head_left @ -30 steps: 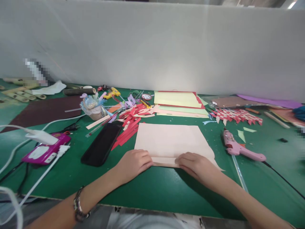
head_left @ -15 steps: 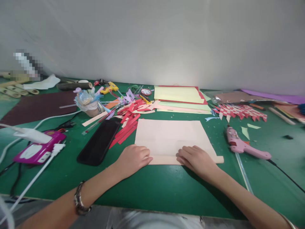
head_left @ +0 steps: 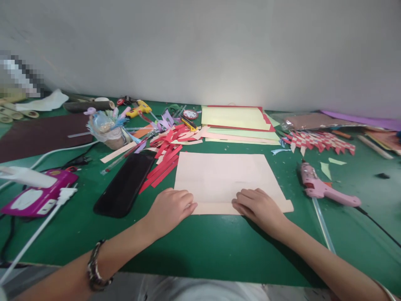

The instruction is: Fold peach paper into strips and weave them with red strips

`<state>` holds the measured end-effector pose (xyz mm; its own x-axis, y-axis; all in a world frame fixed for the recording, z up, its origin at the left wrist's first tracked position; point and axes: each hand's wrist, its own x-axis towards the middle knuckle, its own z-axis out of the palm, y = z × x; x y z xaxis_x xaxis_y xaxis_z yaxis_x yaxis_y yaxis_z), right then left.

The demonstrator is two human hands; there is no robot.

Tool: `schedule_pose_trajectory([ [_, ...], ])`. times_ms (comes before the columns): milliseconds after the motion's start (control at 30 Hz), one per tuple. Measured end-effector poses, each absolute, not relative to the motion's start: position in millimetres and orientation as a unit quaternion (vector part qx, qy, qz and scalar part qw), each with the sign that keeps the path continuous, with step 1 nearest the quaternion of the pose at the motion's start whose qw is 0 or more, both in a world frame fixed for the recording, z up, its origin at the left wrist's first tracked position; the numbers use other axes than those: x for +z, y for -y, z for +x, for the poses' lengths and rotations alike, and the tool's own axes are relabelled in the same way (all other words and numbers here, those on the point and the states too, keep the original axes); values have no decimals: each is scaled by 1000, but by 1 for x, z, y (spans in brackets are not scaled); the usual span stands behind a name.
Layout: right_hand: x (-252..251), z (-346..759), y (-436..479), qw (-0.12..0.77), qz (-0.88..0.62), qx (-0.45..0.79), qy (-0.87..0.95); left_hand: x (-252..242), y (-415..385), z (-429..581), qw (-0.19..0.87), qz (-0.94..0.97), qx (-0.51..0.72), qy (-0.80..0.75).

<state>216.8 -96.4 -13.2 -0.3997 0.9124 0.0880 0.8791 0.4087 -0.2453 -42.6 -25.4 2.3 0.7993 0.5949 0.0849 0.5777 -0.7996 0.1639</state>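
A pale pink sheet of paper (head_left: 219,173) lies flat on the green table, its near edge folded over into a narrow strip. At the left end of that fold, my left hand (head_left: 171,209) is closed on the edge, fingers curled and thumb alongside. My right hand (head_left: 258,208) grips the fold farther right in the same way. The fingertips of both hands partly hide behind the knuckles. To the right of my right hand, the strip's end stands out slightly past the sheet's side.
Left of the paper lie a black phone (head_left: 125,184), red paper strips (head_left: 164,167) and a purple power socket (head_left: 46,192) with cables. A pink glue gun (head_left: 326,188) rests at the right. Behind are stacked coloured sheets (head_left: 234,118) and a woven red-and-white paper piece (head_left: 318,142).
The view has shifted slightly, so the table's things sit a little differently. Both hands keep their hold along the fold; its right end now looks slightly more raised.
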Motion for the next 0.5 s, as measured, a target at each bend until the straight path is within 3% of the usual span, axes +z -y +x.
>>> schedule_pose_trajectory([
  [500, -10, 216, 96, 105, -535, 76, 835, 3, 23, -54, 84, 931, 40, -354],
])
